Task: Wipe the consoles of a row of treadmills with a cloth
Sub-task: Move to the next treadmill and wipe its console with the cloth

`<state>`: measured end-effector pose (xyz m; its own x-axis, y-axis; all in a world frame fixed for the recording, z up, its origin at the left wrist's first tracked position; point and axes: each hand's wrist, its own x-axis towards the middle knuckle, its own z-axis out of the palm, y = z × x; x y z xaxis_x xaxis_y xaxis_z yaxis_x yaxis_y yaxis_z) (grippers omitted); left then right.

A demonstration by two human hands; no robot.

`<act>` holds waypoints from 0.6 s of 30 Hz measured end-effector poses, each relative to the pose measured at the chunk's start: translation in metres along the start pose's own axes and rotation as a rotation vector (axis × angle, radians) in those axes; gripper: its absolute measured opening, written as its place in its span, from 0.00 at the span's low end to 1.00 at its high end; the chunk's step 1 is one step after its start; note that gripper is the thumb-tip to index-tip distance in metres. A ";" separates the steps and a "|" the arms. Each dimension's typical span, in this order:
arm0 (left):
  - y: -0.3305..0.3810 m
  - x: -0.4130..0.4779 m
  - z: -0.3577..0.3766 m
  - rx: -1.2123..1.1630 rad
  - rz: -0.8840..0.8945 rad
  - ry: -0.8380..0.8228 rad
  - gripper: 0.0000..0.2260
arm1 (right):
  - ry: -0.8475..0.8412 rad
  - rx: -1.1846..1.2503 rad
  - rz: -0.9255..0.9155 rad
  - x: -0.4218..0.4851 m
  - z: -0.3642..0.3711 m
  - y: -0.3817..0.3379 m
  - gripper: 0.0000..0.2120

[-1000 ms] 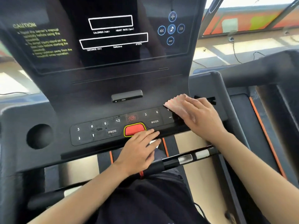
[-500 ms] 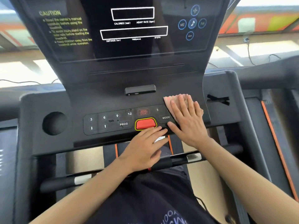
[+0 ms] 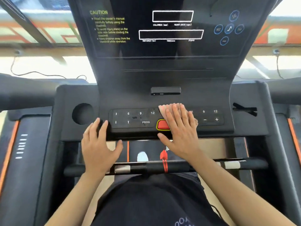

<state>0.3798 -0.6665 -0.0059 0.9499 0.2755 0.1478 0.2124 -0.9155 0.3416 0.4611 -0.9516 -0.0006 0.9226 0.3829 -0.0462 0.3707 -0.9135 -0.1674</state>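
Observation:
A black treadmill console [image 3: 162,75] fills the view, with a dark display above and a button panel [image 3: 135,119] below. My right hand [image 3: 180,132] lies flat with straight fingers on a pale pink cloth [image 3: 164,108], pressing it onto the middle of the button panel. The cloth partly covers the red stop button [image 3: 162,125]. My left hand [image 3: 99,144] rests with spread fingers on the console's front edge, left of the panel, holding nothing.
A round cup holder [image 3: 83,113] sits left of the panel and a slot [image 3: 244,109] right of it. A black handlebar [image 3: 154,168] with a red safety cord [image 3: 164,160] crosses below my hands. Neighbouring treadmill decks with orange stripes flank both sides.
My right hand has slid the cloth leftward along the button panel, from its right end to the middle. My left hand has moved left, off the spot below the red button.

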 end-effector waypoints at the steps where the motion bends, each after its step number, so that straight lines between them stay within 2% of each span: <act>1: -0.006 -0.001 0.001 0.020 -0.042 -0.016 0.34 | -0.002 0.002 0.000 0.003 0.001 -0.008 0.43; 10: -0.020 -0.007 0.004 0.000 -0.039 -0.087 0.38 | -0.073 -0.015 -0.028 0.028 0.011 -0.081 0.49; 15: -0.040 -0.008 -0.007 -0.126 0.042 -0.139 0.37 | -0.078 0.008 -0.197 0.048 0.016 -0.113 0.48; 18: -0.049 -0.012 -0.017 -0.268 0.015 -0.141 0.34 | -0.078 -0.016 -0.361 0.057 0.022 -0.134 0.43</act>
<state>0.3536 -0.6198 -0.0085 0.9790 0.2017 0.0305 0.1477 -0.8039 0.5762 0.4620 -0.8039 -0.0026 0.7216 0.6895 -0.0622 0.6729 -0.7197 -0.1712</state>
